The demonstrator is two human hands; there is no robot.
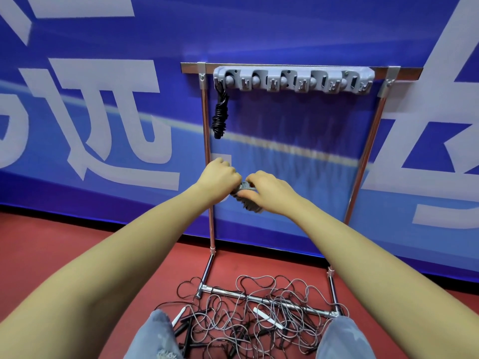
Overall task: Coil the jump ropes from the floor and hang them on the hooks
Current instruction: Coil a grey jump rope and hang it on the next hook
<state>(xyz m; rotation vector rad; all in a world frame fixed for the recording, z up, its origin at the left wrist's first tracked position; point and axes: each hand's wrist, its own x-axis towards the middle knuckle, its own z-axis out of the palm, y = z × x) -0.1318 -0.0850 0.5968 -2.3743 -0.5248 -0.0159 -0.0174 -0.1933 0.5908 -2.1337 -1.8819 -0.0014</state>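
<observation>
A grey rope bundle is held between both hands in front of the rack, well below the hook rail and a little left of the rail's middle. Its long axis is tilted, running from upper left down to lower right. The left hand is fisted at the upper left end, though what its fingers hold is hidden. The right hand is curled round the bundle from the right, thumb underneath. The bundle is judged nearly coiled, with hanging as the next step.

The free hooks lie straight up from the grip. The leftmost hook is already taken by a black coil, hung upright just inside the rack's left post. The hooks to the right of it are seen bare. Both hands are about equally near the rail; the lift is judged mostly vertical.

Below the rail, at the rack's base bar, a tangle of ropes is left on the red floor, grey and black cords with white and black handles mixed in. Knees in denim are seen just in front of the tangle.

Behind the rack, a blue banner is printed with large white characters, cut off and not readable. No brand or label is made out on the rail or ropes.
</observation>
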